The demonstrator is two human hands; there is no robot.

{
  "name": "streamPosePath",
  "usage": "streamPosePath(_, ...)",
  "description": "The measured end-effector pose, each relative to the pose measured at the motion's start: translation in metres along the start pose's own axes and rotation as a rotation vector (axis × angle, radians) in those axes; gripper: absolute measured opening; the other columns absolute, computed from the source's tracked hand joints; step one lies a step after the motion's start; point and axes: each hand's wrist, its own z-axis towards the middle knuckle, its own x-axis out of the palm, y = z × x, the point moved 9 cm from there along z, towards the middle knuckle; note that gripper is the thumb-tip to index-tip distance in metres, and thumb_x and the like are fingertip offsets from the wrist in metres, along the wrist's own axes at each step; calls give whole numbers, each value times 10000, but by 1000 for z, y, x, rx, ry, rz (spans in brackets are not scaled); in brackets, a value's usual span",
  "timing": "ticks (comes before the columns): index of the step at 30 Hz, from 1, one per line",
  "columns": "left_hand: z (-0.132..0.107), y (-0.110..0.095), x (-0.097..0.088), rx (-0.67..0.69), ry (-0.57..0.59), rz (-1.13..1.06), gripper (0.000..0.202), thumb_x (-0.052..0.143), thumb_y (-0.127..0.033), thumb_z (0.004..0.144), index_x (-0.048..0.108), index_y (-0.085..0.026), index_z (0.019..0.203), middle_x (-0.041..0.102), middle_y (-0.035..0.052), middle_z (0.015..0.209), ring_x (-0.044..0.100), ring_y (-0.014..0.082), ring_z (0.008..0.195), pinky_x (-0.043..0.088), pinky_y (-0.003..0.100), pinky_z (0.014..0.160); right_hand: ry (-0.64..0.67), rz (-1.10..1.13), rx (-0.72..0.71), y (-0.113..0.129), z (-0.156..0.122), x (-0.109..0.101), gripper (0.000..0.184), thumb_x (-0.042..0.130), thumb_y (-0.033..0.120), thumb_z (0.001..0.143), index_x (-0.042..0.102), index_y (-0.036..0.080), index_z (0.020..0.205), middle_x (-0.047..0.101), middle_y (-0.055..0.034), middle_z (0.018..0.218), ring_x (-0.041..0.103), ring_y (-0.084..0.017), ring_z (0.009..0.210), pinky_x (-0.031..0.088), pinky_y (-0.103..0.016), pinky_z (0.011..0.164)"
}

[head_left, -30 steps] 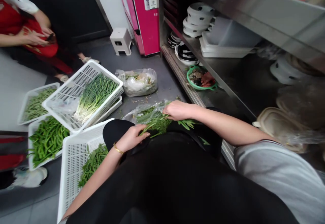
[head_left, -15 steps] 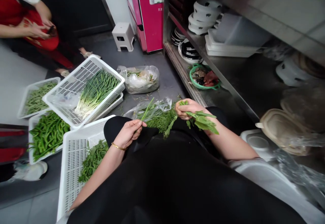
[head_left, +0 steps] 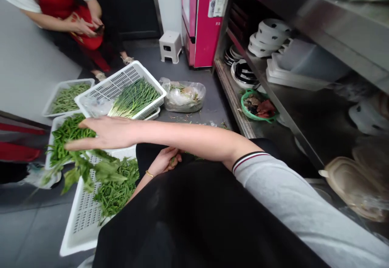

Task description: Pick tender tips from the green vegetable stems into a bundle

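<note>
My right hand [head_left: 105,132] reaches across to the left, fingers apart, above the front white basket. Just under it, a loose bunch of leafy greens [head_left: 91,171] hangs in the air, partly blurred, over the basket's edge. The white basket [head_left: 80,223] holds a heap of picked leafy greens [head_left: 117,191]. Close to my lap, my left hand [head_left: 167,160] is closed, with a bit of green stem showing between its fingers. My right forearm hides most of the floor in front of my lap.
White baskets hold green peppers [head_left: 68,138], scallions [head_left: 136,98] and green beans [head_left: 69,98]. A clear plastic bag [head_left: 184,98] of scraps lies on the floor. Metal shelves with dishes and a green colander [head_left: 258,106] stand right. Another person [head_left: 82,25] is at the back left.
My right hand has swung from in front of my lap to the left over the basket, and its fingers have opened from the leafy greens. My left hand stays near my lap.
</note>
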Motion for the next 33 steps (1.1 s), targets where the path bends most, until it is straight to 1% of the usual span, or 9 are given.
streamPosePath(3,-7,-9,-6,40,33,3,299,621,-377,738,616,-95,835,564,11,557,313,28,345,143,167,323,26,-521,-214,-1,-23,-1,381,354,444,906,540,160,1079,532,-73,1079,469,-215,986,349,-380,877)
streamPosePath(7,-9,-18,-12,39,100,61,298,601,-370,755,625,-88,849,562,20,580,315,28,349,134,171,323,332,-696,-158,-62,-87,11,315,427,371,888,626,130,850,597,-103,863,516,-216,858,346,-342,756)
streamPosePath(11,-9,-16,-4,31,179,143,280,579,-375,773,616,-97,768,519,1,542,320,32,352,150,172,324,527,-586,-31,-101,-135,46,293,409,342,890,613,149,808,624,-75,744,532,-157,665,326,-271,603)
streamPosePath(15,-19,-20,13,92,239,79,267,596,-379,771,579,-118,721,436,-38,505,282,25,365,153,165,347,359,-192,34,-104,-150,53,308,401,353,892,564,149,728,580,-27,674,493,-105,596,331,-230,573)
streamPosePath(20,-32,-51,-7,373,101,-332,235,603,-356,764,521,-147,693,322,-68,489,211,26,368,157,155,349,-207,608,254,-122,-141,10,327,398,454,876,460,171,725,331,80,486,298,-51,404,275,-183,427)
streamPosePath(23,-20,-35,-25,323,-9,-377,166,602,-296,754,555,-137,738,387,-47,521,273,34,382,174,150,345,-430,831,170,-103,-99,-13,354,331,530,877,422,197,796,283,91,505,246,-48,394,257,-165,398)
streamPosePath(27,10,1,-19,176,-91,-212,200,604,-294,731,612,-124,836,588,44,685,524,118,558,408,222,477,-214,624,-92,-31,-11,-4,426,270,561,867,478,199,953,502,20,718,516,-90,708,441,-221,647)
streamPosePath(29,24,-6,-6,245,-93,55,257,618,-297,720,634,-138,922,654,93,879,591,202,804,474,295,657,-173,349,-138,-19,11,-6,428,345,536,847,489,177,1029,551,-20,907,516,-145,955,429,-305,823)
streamPosePath(33,51,-42,21,394,111,580,316,580,-334,752,664,-153,999,684,89,991,584,240,946,447,344,825,-205,0,-68,-84,-20,-47,426,435,449,843,489,117,1104,541,-72,1099,506,-174,1058,397,-335,904)
